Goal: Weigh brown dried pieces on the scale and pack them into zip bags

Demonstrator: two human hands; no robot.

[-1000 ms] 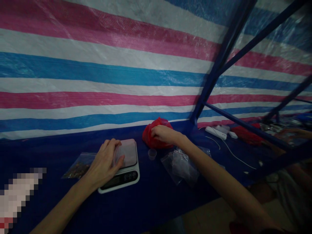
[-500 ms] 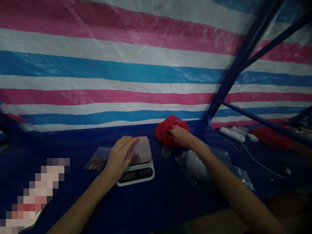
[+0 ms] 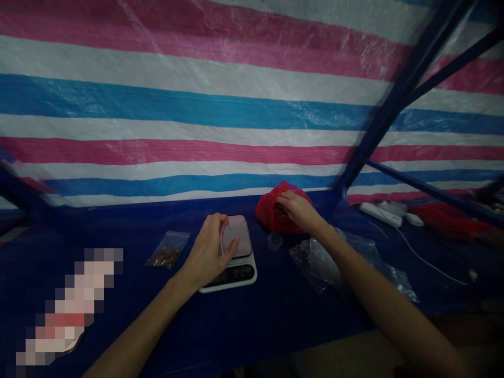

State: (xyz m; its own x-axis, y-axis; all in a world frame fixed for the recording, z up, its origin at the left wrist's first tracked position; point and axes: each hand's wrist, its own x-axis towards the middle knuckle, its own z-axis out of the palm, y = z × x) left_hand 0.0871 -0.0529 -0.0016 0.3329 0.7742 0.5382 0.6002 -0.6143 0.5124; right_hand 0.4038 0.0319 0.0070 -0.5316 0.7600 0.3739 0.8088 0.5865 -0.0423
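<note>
Red bag (image 3: pixel 271 214), right hand (image 3: pixel 296 209) at mouth; brown pieces (image 3: pixel 167 257) in clear bag (image 3: pixel 177 240).

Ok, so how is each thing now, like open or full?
Red bag: open, right hand at its mouth
Scale: display unreadable, left hand over it
Small zip bag: brown pieces inside, seal unclear
Small cup: upright, contents unclear
Clear bags: loosely piled
White bar: lying flat
Striped sheet: hanging

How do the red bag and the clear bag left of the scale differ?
In the red bag, contents cannot be made out; the clear bag shows brown pieces. The red bag stands bulky and bunched; the clear bag is smaller and flat. The right hand is at the red bag, not the clear bag. Both rest on the blue tabletop.
</note>
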